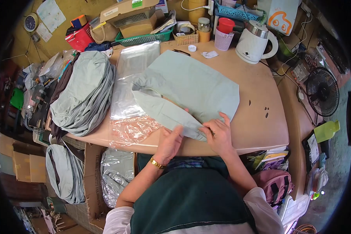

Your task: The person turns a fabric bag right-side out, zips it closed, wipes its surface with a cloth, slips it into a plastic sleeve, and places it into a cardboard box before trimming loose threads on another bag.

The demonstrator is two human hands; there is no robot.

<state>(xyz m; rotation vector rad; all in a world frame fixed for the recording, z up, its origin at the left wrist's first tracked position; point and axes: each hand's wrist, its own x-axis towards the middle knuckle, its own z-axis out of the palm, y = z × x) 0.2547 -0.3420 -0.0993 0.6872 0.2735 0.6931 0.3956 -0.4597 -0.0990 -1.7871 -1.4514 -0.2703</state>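
A light grey-green cloth garment (195, 80) lies folded on the padded table, its near edge turned up into an open, curved band. My left hand (169, 145) grips the near edge of this band, thumb on top and the other fingers partly hidden by the cloth. To its right, my right hand (219, 134) is closed in a pinch at the band's right end. A small dark spot shows between its fingers, too small to make out. Clear plastic bags (134, 78) lie flat to the left, partly beneath the garment.
A pile of similar garments (84, 91) stands at the table's left. More hang lower left (65, 173), beside a cardboard box (95, 183) holding plastic-wrapped cloth. A white kettle (253, 42), pink cup (224, 39) and green basket (144, 38) line the back. A black fan (322, 91) stands right.
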